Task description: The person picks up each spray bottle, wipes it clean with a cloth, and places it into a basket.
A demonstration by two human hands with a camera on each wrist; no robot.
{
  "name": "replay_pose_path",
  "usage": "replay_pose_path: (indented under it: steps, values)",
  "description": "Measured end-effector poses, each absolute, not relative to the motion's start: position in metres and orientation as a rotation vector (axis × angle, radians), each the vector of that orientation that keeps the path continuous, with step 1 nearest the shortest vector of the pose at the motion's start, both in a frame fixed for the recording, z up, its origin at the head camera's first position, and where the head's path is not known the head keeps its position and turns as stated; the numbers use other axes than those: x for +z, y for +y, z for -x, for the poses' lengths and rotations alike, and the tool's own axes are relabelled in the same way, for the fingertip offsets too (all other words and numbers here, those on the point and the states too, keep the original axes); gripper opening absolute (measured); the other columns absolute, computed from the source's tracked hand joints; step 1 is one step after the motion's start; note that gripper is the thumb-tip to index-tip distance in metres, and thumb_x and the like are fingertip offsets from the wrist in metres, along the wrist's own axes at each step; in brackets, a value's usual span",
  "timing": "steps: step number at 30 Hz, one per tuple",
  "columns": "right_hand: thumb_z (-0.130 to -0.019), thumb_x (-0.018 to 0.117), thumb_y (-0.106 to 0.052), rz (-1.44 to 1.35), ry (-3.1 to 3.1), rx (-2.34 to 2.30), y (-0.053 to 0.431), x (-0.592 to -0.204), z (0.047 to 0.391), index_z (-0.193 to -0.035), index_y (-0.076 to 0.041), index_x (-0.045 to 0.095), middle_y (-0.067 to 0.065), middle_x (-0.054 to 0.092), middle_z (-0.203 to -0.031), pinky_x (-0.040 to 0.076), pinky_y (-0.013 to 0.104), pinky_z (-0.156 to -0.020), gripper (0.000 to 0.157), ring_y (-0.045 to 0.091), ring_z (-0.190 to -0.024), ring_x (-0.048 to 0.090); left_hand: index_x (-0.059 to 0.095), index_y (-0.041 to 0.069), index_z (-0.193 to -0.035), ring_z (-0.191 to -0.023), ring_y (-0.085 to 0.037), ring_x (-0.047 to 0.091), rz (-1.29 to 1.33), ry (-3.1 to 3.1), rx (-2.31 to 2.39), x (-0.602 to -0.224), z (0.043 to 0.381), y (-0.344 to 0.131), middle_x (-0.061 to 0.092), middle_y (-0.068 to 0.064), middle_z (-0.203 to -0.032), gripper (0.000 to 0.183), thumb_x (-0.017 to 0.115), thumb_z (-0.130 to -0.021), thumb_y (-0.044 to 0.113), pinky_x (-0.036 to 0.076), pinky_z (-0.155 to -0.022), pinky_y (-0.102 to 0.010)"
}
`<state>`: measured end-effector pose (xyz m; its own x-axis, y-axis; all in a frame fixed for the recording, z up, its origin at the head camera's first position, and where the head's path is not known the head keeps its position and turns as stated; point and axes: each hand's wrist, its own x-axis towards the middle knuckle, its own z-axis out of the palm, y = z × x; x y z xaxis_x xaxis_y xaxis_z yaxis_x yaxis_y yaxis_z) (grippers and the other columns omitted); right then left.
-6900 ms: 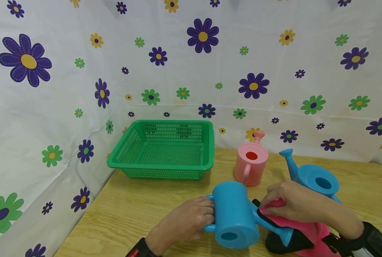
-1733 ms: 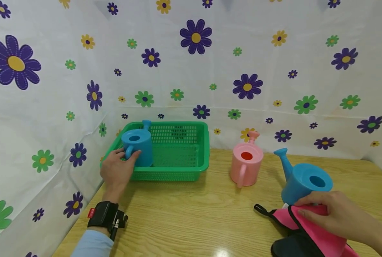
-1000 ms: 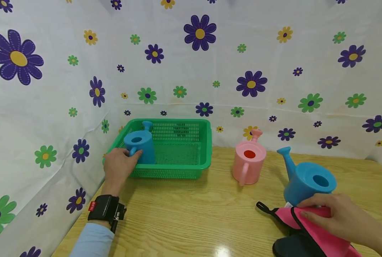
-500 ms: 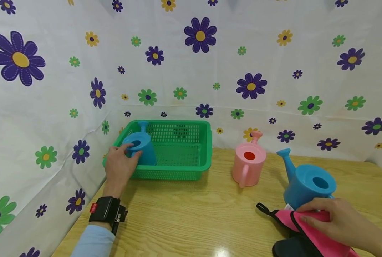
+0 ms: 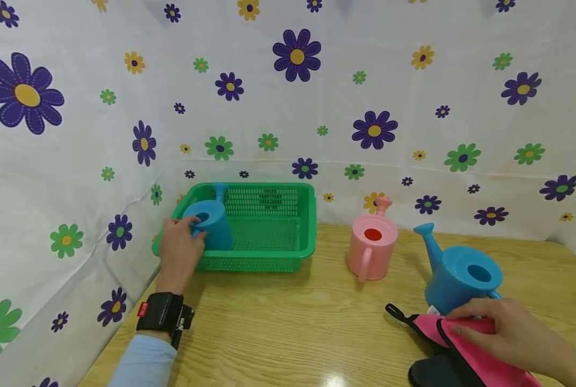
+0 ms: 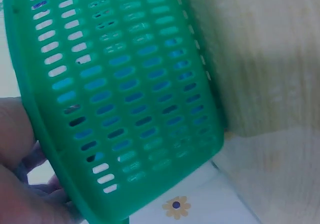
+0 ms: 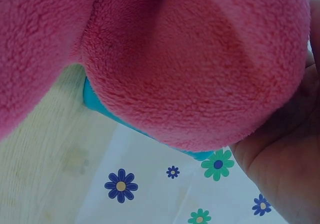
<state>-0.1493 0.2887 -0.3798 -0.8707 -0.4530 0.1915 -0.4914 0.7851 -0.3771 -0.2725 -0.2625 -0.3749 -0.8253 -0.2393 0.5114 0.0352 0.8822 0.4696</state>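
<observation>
In the head view, a blue watering can (image 5: 217, 236) stands in the left end of the green basket (image 5: 254, 263). My left hand (image 5: 178, 250) reaches over the basket's near left rim, thumb and index finger around the can's handle. In the left wrist view, blue shows through the slots of the basket wall (image 6: 145, 84), and the fingertips are behind the rim. My right hand (image 5: 505, 328) pinches a pink fleecy cloth (image 5: 491, 349) with black edging and a hanging loop. This cloth (image 7: 200, 69) fills much of the right wrist view.
A pink watering can (image 5: 372, 250) stands right of the basket. Another blue watering can (image 5: 462, 279) is just behind the cloth, its spout pointing back left. A flowered white sheet (image 5: 341, 97) hangs behind and left of the wooden table (image 5: 278, 322).
Earlier my left hand held the blue can over the table while the right pressed the cloth to its spout. Now that can is in the basket; lately the left fingers shifted slightly at its handle.
</observation>
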Motion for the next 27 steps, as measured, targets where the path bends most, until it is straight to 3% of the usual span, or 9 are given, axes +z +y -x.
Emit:
replay_pose_path:
  steps: [6, 9, 13, 16, 21, 27]
  values:
    - [-0.076, 0.081, -0.029, -0.780, -2.901, 0.644, 0.289, -0.384, 0.148, -0.099, -0.019, 0.074, 0.001, 0.076, -0.094, 0.051, 0.070, -0.072, 0.026, 0.036, -0.091, 0.066, 0.067, -0.006, -0.112, -0.081, -0.042, 0.057, -0.101, -2.402, -0.549, -0.378, 0.269, -0.259, 0.059, -0.030, -0.094, 0.031, 0.067, -0.087, 0.013, 0.051, -0.065, -0.059]
    - [-0.077, 0.078, -0.039, -0.765, -2.950, 0.615, 0.288, -0.385, 0.147, -0.104, -0.020, 0.073, 0.002, 0.074, -0.101, 0.050, 0.071, -0.073, 0.034, 0.035, -0.095, 0.064, 0.070, -0.003, -0.107, -0.076, -0.035, 0.058, 0.038, -2.223, -0.606, -0.378, 0.262, -0.242, 0.060, -0.024, -0.088, 0.025, 0.067, -0.088, 0.012, 0.051, -0.060, -0.053]
    - [-0.074, 0.076, -0.048, -0.704, -3.107, 0.599, 0.284, -0.384, 0.146, -0.118, -0.023, 0.067, 0.007, 0.064, -0.118, 0.051, 0.069, -0.072, 0.051, 0.037, -0.107, 0.055, 0.069, 0.000, -0.103, -0.071, -0.021, 0.059, 0.495, -2.127, -0.747, -0.371, 0.246, -0.194, 0.062, -0.014, -0.083, 0.017, 0.067, -0.088, 0.005, 0.052, -0.055, -0.042]
    - [-0.073, 0.079, -0.043, -0.711, -3.187, 0.682, 0.282, -0.384, 0.145, -0.126, -0.021, 0.062, 0.014, 0.054, -0.130, 0.054, 0.065, -0.071, 0.060, 0.042, -0.112, 0.049, 0.068, 0.003, -0.107, -0.073, -0.014, 0.059, 0.917, -2.224, -0.895, -0.371, 0.231, -0.148, 0.064, -0.008, -0.086, 0.018, 0.067, -0.088, 0.005, 0.054, -0.055, -0.036]
    - [-0.072, 0.082, -0.028, -0.671, -3.257, 0.779, 0.280, -0.387, 0.144, -0.131, -0.016, 0.058, 0.021, 0.046, -0.136, 0.057, 0.060, -0.071, 0.065, 0.046, -0.113, 0.046, 0.060, 0.016, -0.128, -0.087, -0.011, 0.060, 1.217, -2.545, -1.080, -0.386, 0.221, -0.084, 0.058, -0.004, -0.114, 0.034, 0.062, -0.095, 0.024, 0.054, -0.065, -0.028]
    - [-0.076, 0.080, -0.019, -0.774, -3.233, 0.745, 0.280, -0.392, 0.147, -0.119, -0.011, 0.067, 0.008, 0.058, -0.110, 0.059, 0.052, -0.069, 0.045, 0.028, -0.094, 0.055, 0.048, 0.023, -0.142, -0.105, -0.019, 0.059, 1.229, -2.754, -1.245, -0.412, 0.233, -0.042, 0.040, -0.007, -0.147, 0.051, 0.063, -0.094, 0.031, 0.054, -0.078, -0.031]
